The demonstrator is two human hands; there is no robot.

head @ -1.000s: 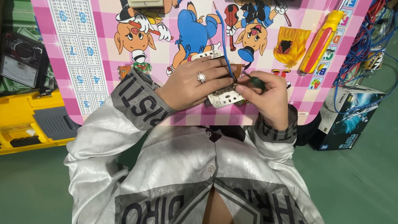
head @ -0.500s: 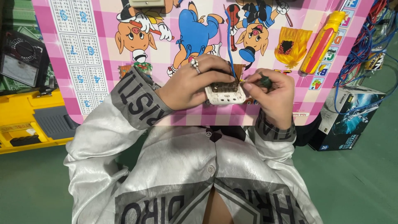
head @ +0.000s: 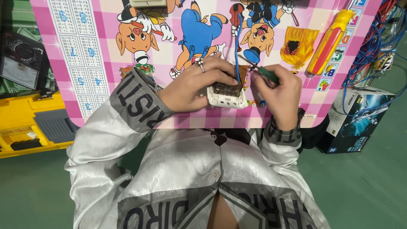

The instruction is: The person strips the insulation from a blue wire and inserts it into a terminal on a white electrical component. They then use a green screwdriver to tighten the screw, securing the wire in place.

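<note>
The left hand (head: 193, 87), a ring on one finger, lies curled over the white rectangular plastic switch module (head: 227, 97) with a brown back, its fingers closed on the module's near-left edge and top, pinning it to the pink checked cartoon-printed tabletop (head: 106, 89). The right hand (head: 277, 95) sits just to the right of the module, closed around a green-handled screwdriver (head: 266, 74) whose tip points left toward the module's upper right corner. A thin blue wire (head: 236, 46) rises from the top of the module and runs away across the tabletop between the printed cartoon figures. Both wrists come out of grey lettered cuffs on a shiny silver jacket (head: 182, 169), which fills the space below the module. Up and to the right of the module lie a yellow plastic part with a dark opening (head: 299, 46) and, beside it, a yellow and red tester pen (head: 330, 40). Farther right, off the tabletop's edge, a tangle of blue and red wires (head: 373, 42) hangs above a dark printed cardboard box (head: 360, 121) on the green floor. Far to the left of the module sit a black multimeter (head: 21, 59) and a yellow tool case (head: 29, 127).
</note>
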